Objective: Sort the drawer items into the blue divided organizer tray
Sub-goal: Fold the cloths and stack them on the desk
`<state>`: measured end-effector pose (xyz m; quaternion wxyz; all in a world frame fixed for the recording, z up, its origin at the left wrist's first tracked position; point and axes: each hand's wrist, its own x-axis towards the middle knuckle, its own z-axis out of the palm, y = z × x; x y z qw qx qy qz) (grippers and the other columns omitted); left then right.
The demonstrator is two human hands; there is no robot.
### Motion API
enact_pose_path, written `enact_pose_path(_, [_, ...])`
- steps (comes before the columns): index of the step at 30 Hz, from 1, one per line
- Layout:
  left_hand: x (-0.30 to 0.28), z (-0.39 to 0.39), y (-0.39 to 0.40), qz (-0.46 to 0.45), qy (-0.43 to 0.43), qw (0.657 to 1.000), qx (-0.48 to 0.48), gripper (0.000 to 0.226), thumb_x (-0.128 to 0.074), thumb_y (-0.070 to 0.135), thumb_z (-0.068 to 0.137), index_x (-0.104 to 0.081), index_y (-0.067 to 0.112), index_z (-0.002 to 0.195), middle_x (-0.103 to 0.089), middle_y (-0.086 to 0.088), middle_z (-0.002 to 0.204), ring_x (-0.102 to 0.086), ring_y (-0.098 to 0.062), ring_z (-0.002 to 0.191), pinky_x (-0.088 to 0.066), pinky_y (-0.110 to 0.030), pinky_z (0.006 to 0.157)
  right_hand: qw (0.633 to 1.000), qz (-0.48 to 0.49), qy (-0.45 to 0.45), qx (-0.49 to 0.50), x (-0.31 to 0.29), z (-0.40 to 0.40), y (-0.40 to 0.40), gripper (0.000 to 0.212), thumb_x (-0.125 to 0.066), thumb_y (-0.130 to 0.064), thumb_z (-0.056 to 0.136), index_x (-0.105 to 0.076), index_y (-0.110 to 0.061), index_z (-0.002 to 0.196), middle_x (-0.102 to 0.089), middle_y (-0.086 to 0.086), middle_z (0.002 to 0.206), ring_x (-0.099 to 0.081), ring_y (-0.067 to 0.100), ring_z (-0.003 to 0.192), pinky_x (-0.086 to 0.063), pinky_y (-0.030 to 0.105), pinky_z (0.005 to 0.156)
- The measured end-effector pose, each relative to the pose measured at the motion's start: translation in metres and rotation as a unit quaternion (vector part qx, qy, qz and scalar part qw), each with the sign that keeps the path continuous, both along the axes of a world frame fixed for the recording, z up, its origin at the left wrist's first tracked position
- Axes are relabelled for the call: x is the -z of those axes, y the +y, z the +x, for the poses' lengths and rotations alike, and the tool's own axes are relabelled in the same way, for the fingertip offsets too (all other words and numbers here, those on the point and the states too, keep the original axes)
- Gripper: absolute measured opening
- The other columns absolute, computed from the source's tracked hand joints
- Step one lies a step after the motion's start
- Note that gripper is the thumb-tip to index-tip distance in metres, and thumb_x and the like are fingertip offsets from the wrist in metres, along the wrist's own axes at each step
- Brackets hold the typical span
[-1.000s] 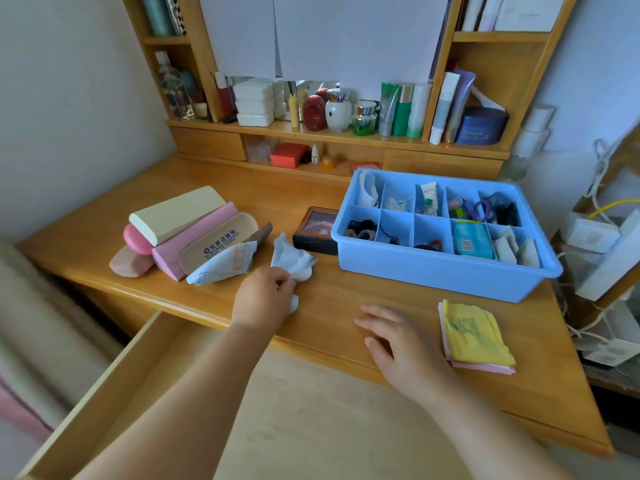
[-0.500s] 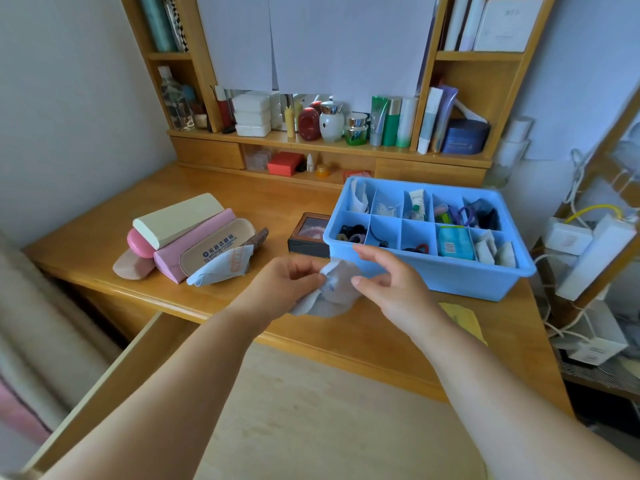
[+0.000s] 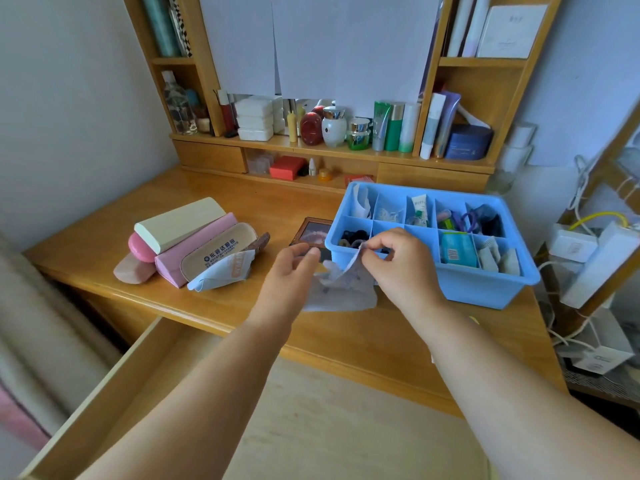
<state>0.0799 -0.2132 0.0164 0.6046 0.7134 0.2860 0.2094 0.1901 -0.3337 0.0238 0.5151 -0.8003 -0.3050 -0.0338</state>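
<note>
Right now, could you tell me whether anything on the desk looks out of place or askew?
Only small things: a pale cleaning cloth spills out of the tan glasses case on the desk, and the drawer stands open. The blue tray sits level.

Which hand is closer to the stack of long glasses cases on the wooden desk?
Left. The left hand is just right of the stack of long glasses cases, not touching; the right hand is farther right, by the blue divided organizer tray.
</note>
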Motion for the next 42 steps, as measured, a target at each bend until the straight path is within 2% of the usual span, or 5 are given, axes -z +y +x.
enact_pose_path(6, [0.01, -0.007, -0.011, 0.23, -0.001, 0.973, 0.027, 0.014, -0.067, 0.02, 0.082, -0.063, 0.029, 0.091, -0.065, 0.014, 0.082, -0.059, 0.0, 0.075, -0.045, -0.014, 0.061, 0.987, 0.039, 0.155, -0.025, -0.029, 0.001, 0.001, 0.017, -0.054, -0.013, 0.081, -0.064, -0.024, 0.073, -0.061, -0.01, 0.048, -0.059, 0.003, 0.047, -0.045, 0.02, 0.053])
enact_pose_path(15, [-0.03, -0.013, 0.014, 0.159, -0.01, 0.987, -0.018, 0.013, -0.07, 0.022, 0.084, -0.07, 0.025, 0.071, -0.062, 0.002, 0.059, -0.046, -0.008, 0.048, -0.038, -0.021, 0.046, 0.984, 0.084, 0.153, -0.045, -0.053, 0.013, -0.037, 0.017, -0.057, -0.009, 0.086, -0.063, -0.02, 0.073, -0.066, -0.007, 0.055, -0.069, 0.012, 0.058, -0.051, 0.023, 0.055])
enact_pose_path(23, [-0.049, -0.025, -0.006, 0.16, -0.121, 0.98, -0.008, 0.014, -0.066, 0.01, 0.087, -0.069, 0.021, 0.079, -0.068, 0.015, 0.064, -0.058, 0.006, 0.054, -0.04, -0.004, 0.05, 0.99, 0.077, 0.095, -0.074, -0.051, 0.006, -0.065, 0.017, -0.058, -0.014, 0.09, -0.066, -0.026, 0.08, -0.073, -0.006, 0.086, -0.068, 0.006, 0.087, -0.052, 0.031, 0.086])
enact_pose_path(34, [0.02, -0.065, -0.005, 0.217, 0.126, 0.957, 0.144, 0.019, -0.07, 0.016, 0.084, -0.07, 0.031, 0.073, -0.07, 0.011, 0.069, -0.061, 0.0, 0.061, -0.048, -0.014, 0.06, 0.964, -0.197, 0.159, -0.082, 0.045, -0.037, -0.105, 0.018, -0.064, -0.024, 0.088, -0.062, -0.021, 0.071, -0.068, 0.002, 0.068, -0.065, 0.018, 0.068, -0.054, 0.036, 0.067])
enact_pose_path(42, [0.033, -0.011, 0.013, 0.282, 0.137, 0.946, 0.079, 0.012, -0.062, 0.026, 0.089, -0.067, 0.032, 0.079, -0.065, 0.012, 0.075, -0.056, -0.006, 0.067, -0.043, -0.017, 0.057, 0.952, -0.295, -0.06, 0.05, 0.047, -0.011, -0.071, 0.021, -0.056, -0.032, 0.09, -0.055, -0.024, 0.07, -0.058, -0.005, 0.063, -0.055, 0.011, 0.06, -0.05, 0.032, 0.056])
